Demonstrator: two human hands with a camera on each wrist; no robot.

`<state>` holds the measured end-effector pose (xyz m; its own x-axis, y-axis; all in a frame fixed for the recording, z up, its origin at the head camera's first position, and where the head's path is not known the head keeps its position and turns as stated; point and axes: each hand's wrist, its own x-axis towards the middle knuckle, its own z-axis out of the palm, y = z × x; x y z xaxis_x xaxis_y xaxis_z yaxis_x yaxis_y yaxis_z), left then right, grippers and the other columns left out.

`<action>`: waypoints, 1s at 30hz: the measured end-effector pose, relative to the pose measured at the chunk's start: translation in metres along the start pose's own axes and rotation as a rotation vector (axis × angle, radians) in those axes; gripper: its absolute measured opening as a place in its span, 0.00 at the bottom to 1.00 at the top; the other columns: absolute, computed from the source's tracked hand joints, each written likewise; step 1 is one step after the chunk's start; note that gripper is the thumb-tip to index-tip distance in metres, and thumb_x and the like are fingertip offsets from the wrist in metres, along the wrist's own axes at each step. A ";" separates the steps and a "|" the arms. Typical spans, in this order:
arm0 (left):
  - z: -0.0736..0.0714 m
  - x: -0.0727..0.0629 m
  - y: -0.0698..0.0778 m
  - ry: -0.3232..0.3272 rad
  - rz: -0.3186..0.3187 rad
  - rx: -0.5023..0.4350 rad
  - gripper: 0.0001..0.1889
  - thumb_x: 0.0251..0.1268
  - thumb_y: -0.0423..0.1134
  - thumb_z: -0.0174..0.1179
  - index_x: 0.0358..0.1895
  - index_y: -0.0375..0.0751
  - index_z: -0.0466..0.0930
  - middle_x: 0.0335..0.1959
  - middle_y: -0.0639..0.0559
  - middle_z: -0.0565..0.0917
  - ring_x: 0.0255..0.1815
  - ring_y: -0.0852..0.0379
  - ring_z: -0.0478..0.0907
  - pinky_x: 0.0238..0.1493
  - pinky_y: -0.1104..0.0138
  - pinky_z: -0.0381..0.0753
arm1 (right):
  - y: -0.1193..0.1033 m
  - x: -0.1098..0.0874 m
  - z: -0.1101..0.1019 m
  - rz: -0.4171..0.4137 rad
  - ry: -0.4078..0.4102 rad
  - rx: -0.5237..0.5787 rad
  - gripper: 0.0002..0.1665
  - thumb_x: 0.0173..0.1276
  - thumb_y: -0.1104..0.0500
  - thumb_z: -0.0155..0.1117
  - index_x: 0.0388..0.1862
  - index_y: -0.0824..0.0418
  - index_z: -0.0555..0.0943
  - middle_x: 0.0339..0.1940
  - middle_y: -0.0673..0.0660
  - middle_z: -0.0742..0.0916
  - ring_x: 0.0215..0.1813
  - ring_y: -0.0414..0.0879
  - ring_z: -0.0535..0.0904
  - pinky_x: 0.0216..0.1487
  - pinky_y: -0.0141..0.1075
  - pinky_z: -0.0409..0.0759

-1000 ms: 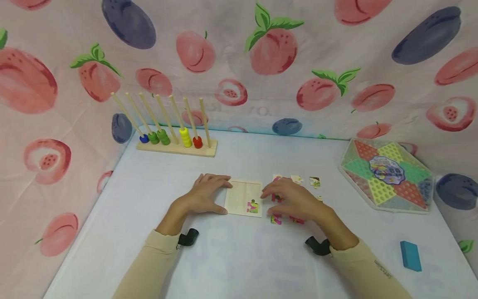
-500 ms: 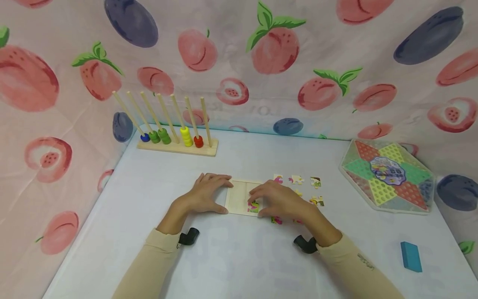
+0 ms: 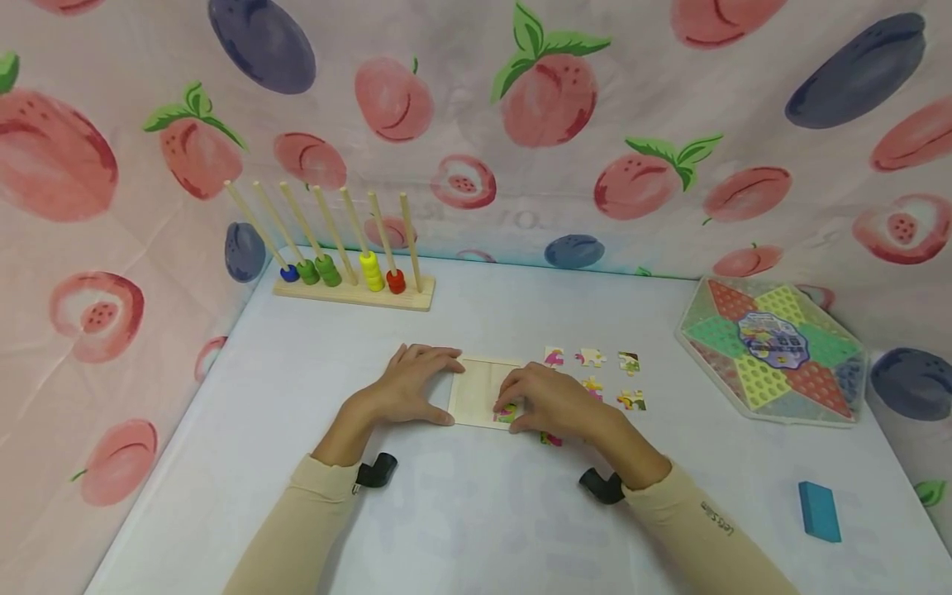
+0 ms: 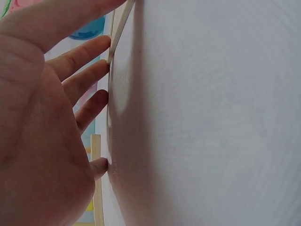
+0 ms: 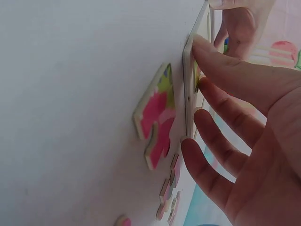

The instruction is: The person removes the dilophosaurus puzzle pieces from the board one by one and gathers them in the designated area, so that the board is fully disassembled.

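Note:
A shallow wooden puzzle tray lies flat on the white table between the hands. My left hand spans its left side, thumb at the lower corner and fingertips at the upper one. In the tray's lower right corner sits a pink and green puzzle piece, partly covered by my right hand. In the right wrist view the right thumb rests on the tray's rim and the index fingertip touches the piece. Beside the tray's right edge lies a loose pink piece, flat on the table.
Several loose puzzle pieces are spread right of the tray. A wooden peg counter with coloured beads stands at the back left. At the right are a hexagonal Chinese checkers board and a blue block.
My right hand has moved left from the tray's right edge onto the corner piece, uncovering loose pieces behind it. The left hand has kept its place.

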<state>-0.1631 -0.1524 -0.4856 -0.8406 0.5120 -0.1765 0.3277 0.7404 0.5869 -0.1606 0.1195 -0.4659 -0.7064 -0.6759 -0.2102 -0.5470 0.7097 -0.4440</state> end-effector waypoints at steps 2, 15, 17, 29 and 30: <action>0.000 0.000 0.000 0.001 0.001 0.001 0.38 0.50 0.50 0.79 0.67 0.53 0.75 0.80 0.55 0.66 0.81 0.46 0.57 0.83 0.35 0.36 | 0.001 0.000 0.000 0.007 -0.003 0.013 0.15 0.58 0.53 0.80 0.46 0.43 0.91 0.52 0.44 0.88 0.58 0.44 0.77 0.60 0.42 0.81; -0.002 -0.001 0.002 0.000 0.003 -0.004 0.38 0.50 0.50 0.79 0.67 0.52 0.75 0.80 0.54 0.66 0.81 0.45 0.57 0.82 0.34 0.37 | -0.001 0.001 0.000 0.062 0.015 0.045 0.16 0.60 0.56 0.79 0.48 0.46 0.91 0.53 0.48 0.87 0.57 0.44 0.79 0.60 0.41 0.82; -0.002 -0.001 0.002 -0.002 0.001 -0.006 0.38 0.50 0.50 0.79 0.67 0.52 0.75 0.80 0.54 0.66 0.81 0.45 0.57 0.82 0.35 0.36 | -0.002 0.001 0.000 0.073 0.016 0.043 0.15 0.59 0.56 0.79 0.47 0.45 0.91 0.53 0.47 0.88 0.56 0.43 0.79 0.59 0.40 0.82; -0.001 -0.001 0.001 -0.001 0.004 -0.004 0.37 0.50 0.50 0.79 0.67 0.52 0.75 0.80 0.54 0.66 0.80 0.44 0.57 0.82 0.34 0.37 | -0.006 0.005 0.001 0.139 0.012 0.045 0.23 0.59 0.56 0.80 0.55 0.49 0.88 0.55 0.48 0.89 0.58 0.44 0.80 0.65 0.41 0.82; -0.001 -0.001 0.001 -0.003 0.002 -0.006 0.38 0.50 0.50 0.79 0.67 0.52 0.75 0.80 0.54 0.66 0.81 0.44 0.57 0.82 0.35 0.36 | -0.006 0.005 0.001 0.138 0.016 0.044 0.23 0.59 0.56 0.80 0.55 0.50 0.88 0.55 0.48 0.88 0.58 0.44 0.80 0.65 0.41 0.82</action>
<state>-0.1625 -0.1529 -0.4837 -0.8388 0.5147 -0.1778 0.3268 0.7370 0.5916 -0.1601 0.1121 -0.4655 -0.7809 -0.5689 -0.2579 -0.4243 0.7862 -0.4493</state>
